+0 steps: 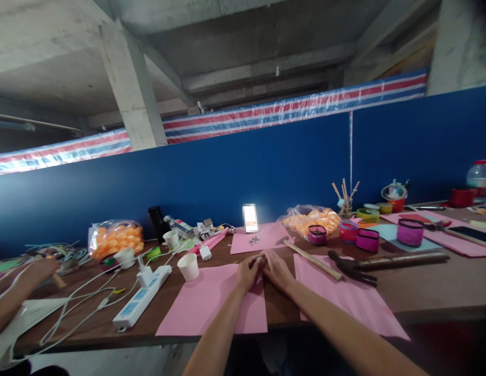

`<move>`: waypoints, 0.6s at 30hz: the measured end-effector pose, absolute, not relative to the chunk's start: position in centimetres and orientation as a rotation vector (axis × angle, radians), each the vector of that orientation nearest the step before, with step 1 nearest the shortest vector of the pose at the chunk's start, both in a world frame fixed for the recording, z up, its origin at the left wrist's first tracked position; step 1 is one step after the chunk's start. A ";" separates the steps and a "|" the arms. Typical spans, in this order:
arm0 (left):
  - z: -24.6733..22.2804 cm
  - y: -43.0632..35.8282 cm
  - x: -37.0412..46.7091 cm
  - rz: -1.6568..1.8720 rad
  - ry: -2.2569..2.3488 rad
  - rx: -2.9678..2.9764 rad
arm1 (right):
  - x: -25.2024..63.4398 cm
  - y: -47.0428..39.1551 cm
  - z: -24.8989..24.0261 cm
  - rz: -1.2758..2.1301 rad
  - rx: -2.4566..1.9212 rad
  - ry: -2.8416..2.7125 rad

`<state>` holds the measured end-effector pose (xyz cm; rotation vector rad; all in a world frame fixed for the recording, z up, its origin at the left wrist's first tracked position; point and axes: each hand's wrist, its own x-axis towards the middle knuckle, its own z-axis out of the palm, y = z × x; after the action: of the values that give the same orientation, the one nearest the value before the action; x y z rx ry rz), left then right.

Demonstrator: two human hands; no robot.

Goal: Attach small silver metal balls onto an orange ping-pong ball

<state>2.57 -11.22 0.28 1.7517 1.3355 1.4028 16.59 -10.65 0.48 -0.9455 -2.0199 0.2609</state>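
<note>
My left hand (247, 272) and my right hand (277, 270) meet over the table, with their fingers closed together. Something small and partly shiny shows between the fingertips, too hidden to name. Below my left hand lies a pink sheet (211, 297). Just beyond my hands, small shiny metal pieces (254, 240) rest on another pink sheet (272, 237). Right of my right hand, a light wooden handle (315, 259) with a small head lies slanted. Beside it is a dark claw hammer (392, 261), its head over a third pink sheet (368, 308).
A paper cup (188, 267) and a white power strip (143, 296) with cables stand left. Bags of orange balls (117, 240) lie at the back. Purple tape rolls (367, 240) sit right. A blue partition (227, 177) stands behind. Another person's hand (43, 269) is far left.
</note>
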 end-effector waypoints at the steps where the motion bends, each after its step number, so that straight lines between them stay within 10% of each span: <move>1: 0.4 -11.3 2.6 1.392 1.339 1.750 | 16.6 -10.7 0.5 0.262 -0.942 -2.018; 18: -0.1 -11.8 2.8 1.477 1.335 1.614 | 16.5 -10.2 -0.5 0.524 -0.868 -1.925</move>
<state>2.79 -11.76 -0.15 1.6145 1.3345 1.4775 16.51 -10.17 -0.52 -0.8677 -1.9253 0.5240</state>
